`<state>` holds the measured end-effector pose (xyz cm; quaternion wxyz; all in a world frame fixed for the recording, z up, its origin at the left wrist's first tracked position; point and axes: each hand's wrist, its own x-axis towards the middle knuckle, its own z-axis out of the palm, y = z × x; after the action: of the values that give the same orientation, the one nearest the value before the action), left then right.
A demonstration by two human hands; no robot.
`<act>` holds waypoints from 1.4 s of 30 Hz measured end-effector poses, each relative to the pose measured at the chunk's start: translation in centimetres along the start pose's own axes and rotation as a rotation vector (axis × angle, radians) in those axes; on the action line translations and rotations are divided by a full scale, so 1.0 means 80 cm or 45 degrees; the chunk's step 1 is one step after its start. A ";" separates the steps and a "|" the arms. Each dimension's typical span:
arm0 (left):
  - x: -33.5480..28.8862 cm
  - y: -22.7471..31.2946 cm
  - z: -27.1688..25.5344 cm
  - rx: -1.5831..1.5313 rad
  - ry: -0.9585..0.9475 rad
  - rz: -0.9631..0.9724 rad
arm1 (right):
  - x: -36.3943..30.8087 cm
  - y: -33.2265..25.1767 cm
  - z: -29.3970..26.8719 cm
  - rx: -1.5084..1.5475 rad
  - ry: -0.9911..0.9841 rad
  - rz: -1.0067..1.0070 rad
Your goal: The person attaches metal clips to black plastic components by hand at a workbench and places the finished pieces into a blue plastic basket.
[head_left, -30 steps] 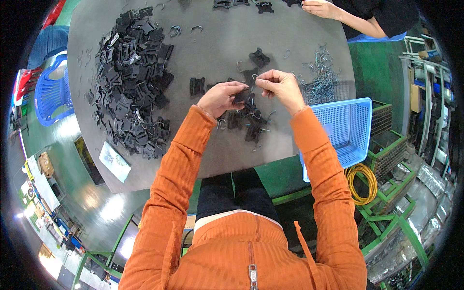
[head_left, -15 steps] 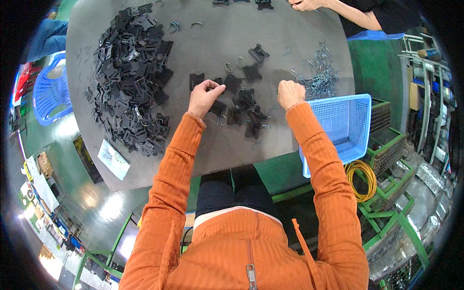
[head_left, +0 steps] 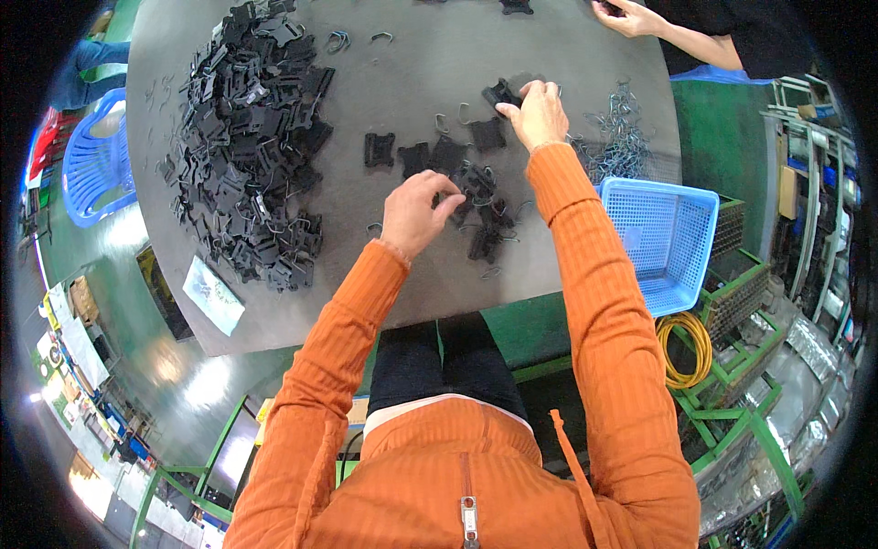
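Right hand [head_left: 518,98] stretched forward at a black part [head_left: 498,93], left hand [head_left: 416,212] curled lower down
Right narrowed around the part, upper centre of frame; left bent inward near centre; cannot tell if either grips; black pile [head_left: 251,137] upper left

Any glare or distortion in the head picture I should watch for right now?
Head view: glare whitens patches of the floor at left; also in the head view, the scene bends toward a blacked-out rim; head view again, dark surfaces in the pile of black parts merge, making single outlines hard to tell.
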<state>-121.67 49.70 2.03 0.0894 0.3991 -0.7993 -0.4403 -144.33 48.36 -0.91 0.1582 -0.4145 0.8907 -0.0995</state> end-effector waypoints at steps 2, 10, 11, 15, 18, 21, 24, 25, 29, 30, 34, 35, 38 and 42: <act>0.004 0.014 -0.020 -0.247 0.117 -0.142 | 0.010 -0.003 0.005 0.072 -0.031 -0.019; 0.019 -0.025 -0.055 -1.263 -0.075 -0.749 | -0.034 0.010 -0.038 0.627 -0.153 -0.034; 0.021 -0.027 -0.062 -1.385 -0.147 -0.804 | -0.048 0.016 -0.054 0.731 -0.146 -0.042; 0.017 -0.051 -0.066 -2.048 -0.452 -0.911 | -0.116 0.052 -0.107 1.191 -0.187 0.238; 0.019 -0.055 -0.062 -2.025 -0.523 -0.906 | -0.160 0.077 -0.133 1.569 -0.097 0.489; 0.029 -0.046 -0.051 -1.444 -0.503 -0.927 | -0.188 0.108 -0.154 1.663 0.022 0.631; 0.040 -0.028 -0.026 -0.804 -0.274 -0.840 | -0.211 0.155 -0.163 1.412 0.090 0.705; 0.043 -0.032 -0.017 -0.742 -0.261 -0.765 | -0.219 0.174 -0.161 1.389 0.078 0.729; 0.055 -0.015 -0.001 -0.187 -0.189 -0.613 | -0.241 0.222 -0.144 1.232 0.015 0.843; 0.055 0.005 -0.002 0.018 -0.106 -0.631 | -0.241 0.222 -0.136 0.846 0.057 0.788; 0.072 0.000 -0.008 0.331 0.191 -0.559 | -0.221 0.147 -0.129 0.120 0.530 0.201; 0.079 -0.009 -0.011 0.347 0.266 -0.487 | -0.206 0.113 -0.121 0.204 0.508 0.057; 0.109 -0.034 -0.002 0.527 0.370 -0.340 | -0.149 0.038 -0.054 0.406 0.255 -0.167; 0.124 -0.022 -0.011 0.487 0.174 -0.396 | -0.086 -0.013 0.015 0.101 0.211 0.099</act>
<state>-126.88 41.55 -0.87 -0.0027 0.5558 -0.7891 -0.2615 -138.97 52.93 -0.37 0.1038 -0.3632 0.9116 -0.1623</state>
